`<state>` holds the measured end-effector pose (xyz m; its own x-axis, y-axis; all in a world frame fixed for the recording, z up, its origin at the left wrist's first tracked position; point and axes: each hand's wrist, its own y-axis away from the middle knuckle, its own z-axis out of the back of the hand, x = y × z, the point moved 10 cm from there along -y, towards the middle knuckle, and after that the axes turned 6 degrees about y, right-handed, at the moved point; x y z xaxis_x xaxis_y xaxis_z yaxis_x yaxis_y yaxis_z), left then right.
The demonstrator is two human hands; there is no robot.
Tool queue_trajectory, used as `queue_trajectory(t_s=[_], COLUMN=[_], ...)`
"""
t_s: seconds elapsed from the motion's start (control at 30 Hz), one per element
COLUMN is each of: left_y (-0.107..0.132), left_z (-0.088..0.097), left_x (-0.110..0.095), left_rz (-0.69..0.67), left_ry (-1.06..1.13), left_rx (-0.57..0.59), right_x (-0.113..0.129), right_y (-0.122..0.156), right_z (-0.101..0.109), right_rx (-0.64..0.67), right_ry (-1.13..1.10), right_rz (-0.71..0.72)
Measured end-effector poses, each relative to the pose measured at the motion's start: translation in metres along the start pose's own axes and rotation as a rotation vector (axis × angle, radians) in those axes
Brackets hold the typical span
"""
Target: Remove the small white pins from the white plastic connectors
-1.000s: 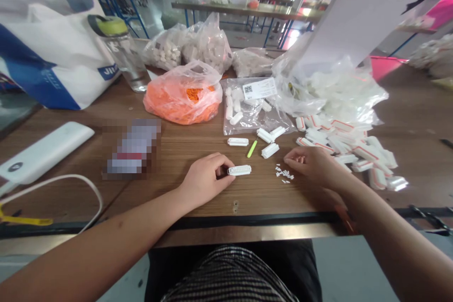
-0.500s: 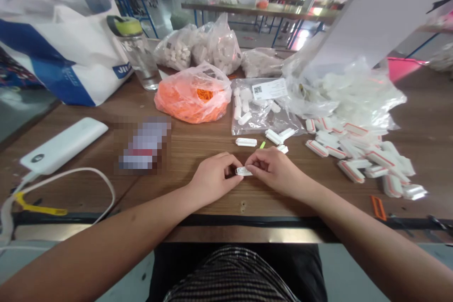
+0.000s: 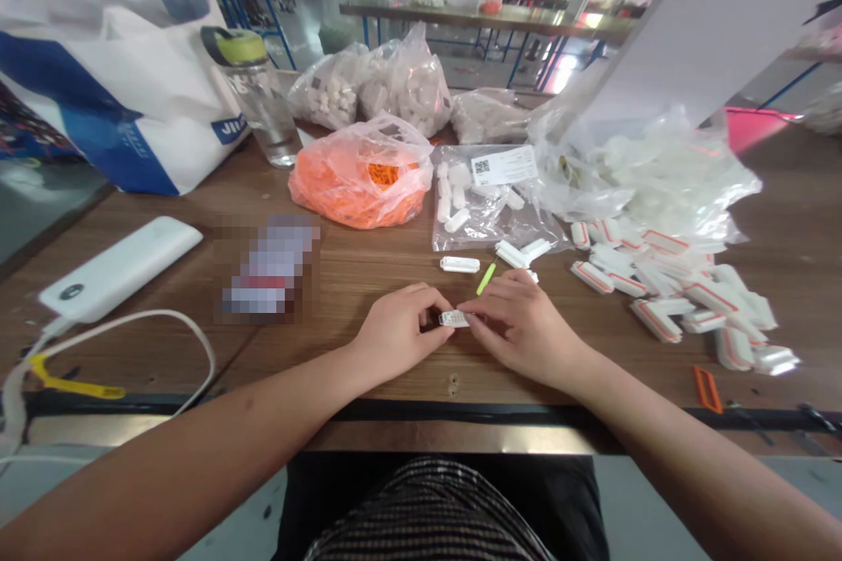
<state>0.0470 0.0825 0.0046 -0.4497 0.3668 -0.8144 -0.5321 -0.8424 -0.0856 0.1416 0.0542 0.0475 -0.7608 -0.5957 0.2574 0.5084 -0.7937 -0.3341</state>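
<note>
Just above the table, a small white plastic piece (image 3: 453,318) with rows of tiny holes lies between my two hands. My left hand (image 3: 399,331) pinches its left end between thumb and fingers. At the right end, the thumb and fingertips of my right hand (image 3: 528,324) close on the piece, partly covering it. A bright green stick-like tool (image 3: 486,279) lies beside my right fingers. Beyond it sit a white plastic case (image 3: 460,264) and a few similar cases (image 3: 511,254), one partly hidden by my right hand.
White cases with orange edging (image 3: 710,289) are heaped at right, near an orange frame (image 3: 707,389). Behind stand a bag of orange parts (image 3: 355,184), a clear labelled bag (image 3: 480,223) and a water bottle (image 3: 267,110). A power bank (image 3: 122,267) and a blurred-out object (image 3: 273,267) lie left.
My right hand has shifted slightly right, with its fingers more extended, uncovering more of the white piece and the green tool. My left hand holds its place.
</note>
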Motion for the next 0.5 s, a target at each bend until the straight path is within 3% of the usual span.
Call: queue_trajectory(t_s=[0.17, 0.27, 0.4, 0.5], left_y=[0.000, 0.000, -0.001, -0.001], left_z=[0.000, 0.000, 0.000, 0.000], left_x=[0.002, 0.002, 0.002, 0.004], left_rz=[0.013, 0.023, 0.034, 0.047], left_ry=[0.004, -0.003, -0.029, -0.040], left_rx=[-0.002, 0.000, 0.005, 0.007], right_x=[0.015, 0.009, -0.047, -0.094], right_y=[0.000, 0.000, 0.016, 0.045], right_z=[-0.008, 0.001, 0.034, 0.039], right_rx=[0.060, 0.061, 0.009, 0.169], right_ry=[0.182, 0.162, -0.004, 0.080], right_rz=[0.055, 0.010, -0.286, -0.494])
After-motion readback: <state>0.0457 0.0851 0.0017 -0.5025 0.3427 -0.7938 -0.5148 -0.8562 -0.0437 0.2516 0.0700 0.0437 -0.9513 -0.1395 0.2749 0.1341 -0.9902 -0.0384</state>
